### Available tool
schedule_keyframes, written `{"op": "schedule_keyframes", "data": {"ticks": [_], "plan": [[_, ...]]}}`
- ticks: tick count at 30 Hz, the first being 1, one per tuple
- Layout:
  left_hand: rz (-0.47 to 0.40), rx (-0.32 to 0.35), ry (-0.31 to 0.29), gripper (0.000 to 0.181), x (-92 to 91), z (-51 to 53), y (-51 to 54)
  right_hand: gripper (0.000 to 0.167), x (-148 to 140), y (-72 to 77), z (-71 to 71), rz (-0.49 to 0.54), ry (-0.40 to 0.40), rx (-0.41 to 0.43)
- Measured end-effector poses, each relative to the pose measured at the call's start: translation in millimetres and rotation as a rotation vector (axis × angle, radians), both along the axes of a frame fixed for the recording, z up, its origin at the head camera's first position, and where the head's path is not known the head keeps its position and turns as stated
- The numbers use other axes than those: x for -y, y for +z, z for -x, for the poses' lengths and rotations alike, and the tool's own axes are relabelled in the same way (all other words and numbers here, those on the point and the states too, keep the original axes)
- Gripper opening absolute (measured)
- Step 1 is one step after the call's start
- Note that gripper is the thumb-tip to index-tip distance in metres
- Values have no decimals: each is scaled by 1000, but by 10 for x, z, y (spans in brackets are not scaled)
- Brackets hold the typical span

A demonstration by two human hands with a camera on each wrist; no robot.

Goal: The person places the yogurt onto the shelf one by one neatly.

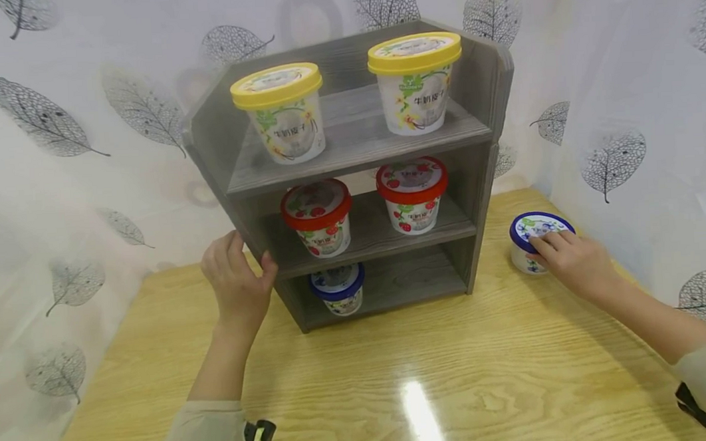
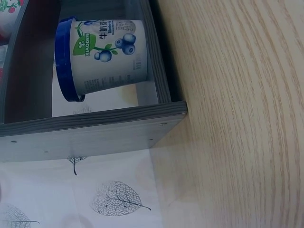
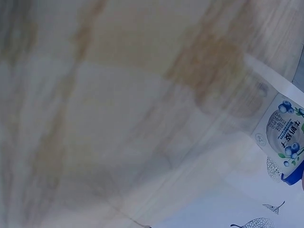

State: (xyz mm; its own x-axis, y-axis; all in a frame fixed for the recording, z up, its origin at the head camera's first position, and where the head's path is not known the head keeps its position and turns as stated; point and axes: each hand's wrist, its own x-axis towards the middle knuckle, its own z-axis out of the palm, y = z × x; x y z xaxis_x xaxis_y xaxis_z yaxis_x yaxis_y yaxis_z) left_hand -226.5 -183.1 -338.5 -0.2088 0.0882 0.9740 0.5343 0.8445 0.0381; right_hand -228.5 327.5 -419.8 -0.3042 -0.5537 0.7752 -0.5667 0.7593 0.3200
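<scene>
At the right of the head view my right hand (image 1: 571,259) grips a blue-lidded tub (image 1: 525,258), fingers over the lid and thumb at its side. This tub (image 3: 282,130) shows blueberries on its wall in the right wrist view, where almost none of the hand is visible. My left hand (image 1: 236,276) holds the left side of a grey wooden shelf (image 1: 474,247); its thumb lies at the front edge and its fingertips are hidden. Another blue-lidded tub (image 1: 343,304) stands at the left of the bottom tier, seen close up (image 2: 109,61) in the left wrist view.
Two red-lidded tubs (image 1: 415,217) (image 1: 327,238) stand on the middle tier. Two yellow-lidded tubs (image 1: 415,104) (image 1: 291,134) stand on top. The shelf rests on a wood-grain table (image 1: 396,365). A leaf-printed white sheet (image 1: 140,45) hangs behind and at both sides.
</scene>
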Motion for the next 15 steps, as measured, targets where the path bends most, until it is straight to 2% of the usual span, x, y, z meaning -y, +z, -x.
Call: {"op": "schedule_keyframes", "data": {"ticks": [15], "plan": [[-10,-14,0,39,5,28,-29,49,73,3,-131,2,-33,-2]]}}
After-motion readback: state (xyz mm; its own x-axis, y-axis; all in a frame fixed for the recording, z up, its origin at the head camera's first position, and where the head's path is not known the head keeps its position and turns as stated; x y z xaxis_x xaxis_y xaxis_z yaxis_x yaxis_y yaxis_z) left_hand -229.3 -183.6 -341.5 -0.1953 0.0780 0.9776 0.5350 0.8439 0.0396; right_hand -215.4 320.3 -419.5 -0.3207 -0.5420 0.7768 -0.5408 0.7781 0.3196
